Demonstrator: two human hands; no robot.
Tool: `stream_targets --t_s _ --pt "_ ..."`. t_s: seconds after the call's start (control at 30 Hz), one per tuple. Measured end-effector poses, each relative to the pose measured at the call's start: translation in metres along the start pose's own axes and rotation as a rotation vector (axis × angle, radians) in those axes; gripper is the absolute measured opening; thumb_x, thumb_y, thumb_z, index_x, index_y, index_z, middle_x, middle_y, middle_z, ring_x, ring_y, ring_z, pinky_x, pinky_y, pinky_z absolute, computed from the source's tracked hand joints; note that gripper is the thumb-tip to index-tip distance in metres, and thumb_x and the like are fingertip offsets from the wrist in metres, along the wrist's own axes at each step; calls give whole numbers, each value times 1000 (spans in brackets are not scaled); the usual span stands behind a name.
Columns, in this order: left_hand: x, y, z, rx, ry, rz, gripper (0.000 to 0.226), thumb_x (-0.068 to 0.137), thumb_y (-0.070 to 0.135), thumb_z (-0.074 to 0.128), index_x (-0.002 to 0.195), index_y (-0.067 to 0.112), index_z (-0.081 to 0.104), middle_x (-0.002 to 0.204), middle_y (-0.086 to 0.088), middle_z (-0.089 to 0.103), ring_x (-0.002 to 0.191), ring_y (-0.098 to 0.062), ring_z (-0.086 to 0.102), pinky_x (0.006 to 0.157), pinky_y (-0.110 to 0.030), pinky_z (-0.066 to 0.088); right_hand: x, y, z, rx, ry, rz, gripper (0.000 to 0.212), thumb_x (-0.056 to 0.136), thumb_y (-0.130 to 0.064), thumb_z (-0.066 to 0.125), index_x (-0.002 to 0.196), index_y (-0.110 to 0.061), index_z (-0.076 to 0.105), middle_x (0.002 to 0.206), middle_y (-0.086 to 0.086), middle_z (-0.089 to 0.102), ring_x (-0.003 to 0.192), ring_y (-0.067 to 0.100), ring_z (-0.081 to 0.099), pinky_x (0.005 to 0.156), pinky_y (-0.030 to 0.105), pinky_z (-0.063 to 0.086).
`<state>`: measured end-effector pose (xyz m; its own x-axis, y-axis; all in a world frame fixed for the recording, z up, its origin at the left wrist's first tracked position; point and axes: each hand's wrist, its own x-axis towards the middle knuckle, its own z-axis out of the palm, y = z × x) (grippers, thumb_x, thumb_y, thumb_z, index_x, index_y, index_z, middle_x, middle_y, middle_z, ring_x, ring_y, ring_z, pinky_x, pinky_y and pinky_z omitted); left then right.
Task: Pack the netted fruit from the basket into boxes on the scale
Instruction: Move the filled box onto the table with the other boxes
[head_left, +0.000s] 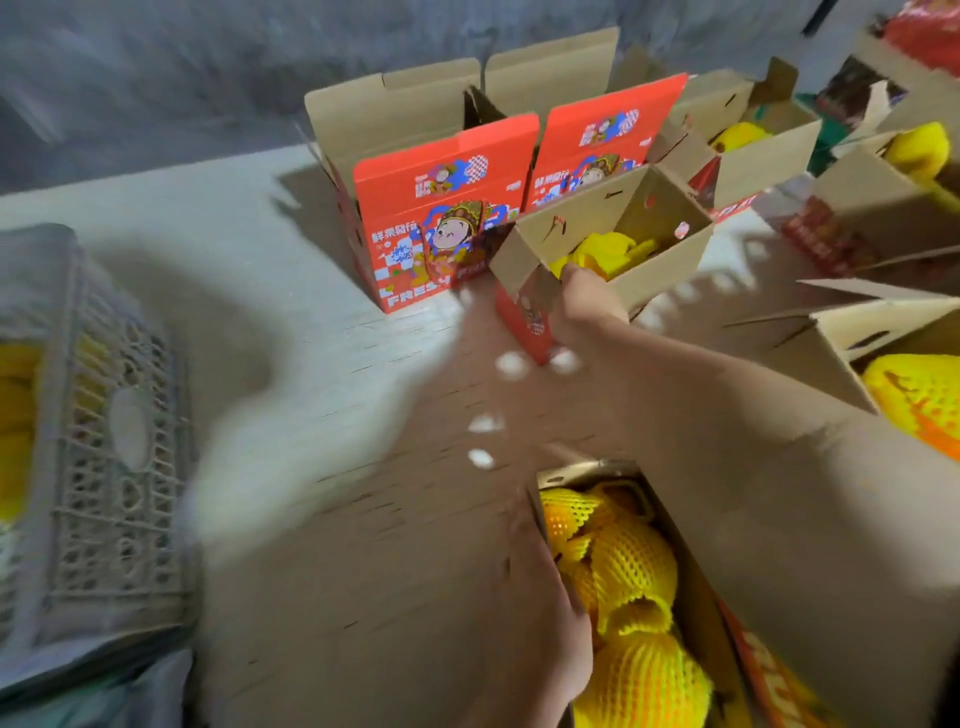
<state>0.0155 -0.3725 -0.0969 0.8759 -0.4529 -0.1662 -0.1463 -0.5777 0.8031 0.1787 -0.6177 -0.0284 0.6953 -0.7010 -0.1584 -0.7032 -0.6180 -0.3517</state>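
Seven open cardboard boxes with red printed sides show, five of them holding fruit in yellow foam netting. Two empty red boxes (441, 208) stand upright at the back; the front one carries a cartoon figure, Chinese characters and "FRES". The right hand (584, 301) grips the near rim of a tilted box (613, 244) containing netted fruit. The left hand (545, 623) rests on the rim of the nearest box (691, 597), fingers blurred, grip unclear; it holds several netted fruit (628, 566). A grey plastic lattice basket (104, 467) at left holds yellow fruit. The pale surface (234, 218) meets a grey wall.
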Motion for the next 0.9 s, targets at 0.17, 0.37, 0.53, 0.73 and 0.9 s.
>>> stream_targets --t_s 0.17,0.37,0.53,0.73,0.9 --pt "-23 9 -11 240 -44 81 102 79 29 75 166 22 22 161 6 41 144 -11 42 122 -19 2 -41 -18 7 -65 -66 -72 16 93 -12 56 106 -18 49 117 16 65 113 41 64 79 41 46" --pt "-21 -2 -28 96 -151 62 79 98 28 58 166 27 19 166 16 18 149 5 11 115 -1 -7 -131 -65 35 -42 -284 -237 26 98 -26 61 120 -13 57 117 14 68 111 35 67 89 39 56" --pt "-73 -12 -87 -186 -489 -53 20 106 41 56 123 31 61 95 11 63 89 8 65 75 -10 46 -234 -107 57 -224 -442 -482 16 99 -17 58 114 -15 57 114 11 69 108 35 67 76 33 48" --pt "-155 -75 -187 -359 -240 -233 16 102 14 66 112 23 75 95 14 80 84 -3 71 80 -14 51 -346 -88 69 -276 -509 -360 36 98 -38 64 128 -18 64 129 7 68 117 34 67 93 42 55" --pt "-151 -99 -221 -285 217 -297 46 99 12 66 140 27 54 142 0 58 128 -23 58 112 -43 48 -418 -59 66 -286 -488 -292 49 88 -55 62 130 -30 60 130 -1 66 116 32 67 79 35 46"
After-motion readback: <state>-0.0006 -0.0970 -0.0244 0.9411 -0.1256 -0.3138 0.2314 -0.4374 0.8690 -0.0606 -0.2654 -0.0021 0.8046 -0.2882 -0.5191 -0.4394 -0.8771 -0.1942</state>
